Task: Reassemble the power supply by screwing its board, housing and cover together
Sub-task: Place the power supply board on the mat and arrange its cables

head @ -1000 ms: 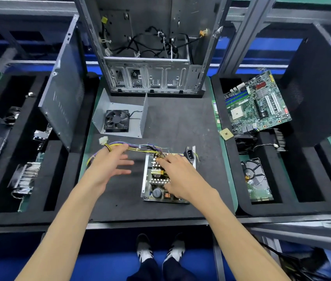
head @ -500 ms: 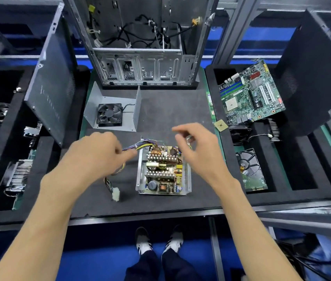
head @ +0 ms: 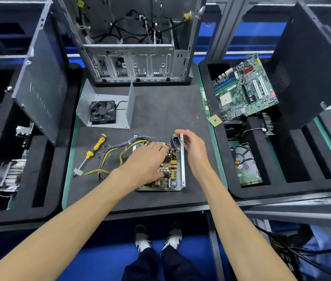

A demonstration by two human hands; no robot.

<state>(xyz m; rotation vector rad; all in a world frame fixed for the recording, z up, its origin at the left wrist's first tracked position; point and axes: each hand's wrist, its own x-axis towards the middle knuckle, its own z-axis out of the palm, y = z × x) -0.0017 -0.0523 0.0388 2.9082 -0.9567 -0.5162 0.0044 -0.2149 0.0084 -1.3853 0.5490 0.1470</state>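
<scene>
— On the mat [head: 160,110], right in front of them, sits the board [head: 166,171] in its housing [head: 182,165]; see how the left hand [head: 146,161] lies flat over it, fingers straight and close together, pressing it down?

— Yes; and the right hand [head: 195,151]? I'd say thumb and forefinger are pinching the edge of the socket plate [head: 177,141], other fingers loosely spread; though the contact itself is hard to make out.

— Same here; my guess is they're seating the plate at the far end of the housing before any screw goes in.

— Then the trick is to hold the board steady with that left palm; ease the plate straight into place, not twisted; mind its thin wires don't get trapped under the metal.

— And the harness [head: 116,157] trails off to the left, clear of the housing; better it remain so.

— The screwdrivers [head: 99,141] and loose screws [head: 104,148] lie just beyond it, within reach; the cover [head: 108,110] with its fan [head: 102,112] waits farther back, well apart.

— So nothing is screwed yet, I'd judge; line up the holes first, then reach for a driver.
</scene>
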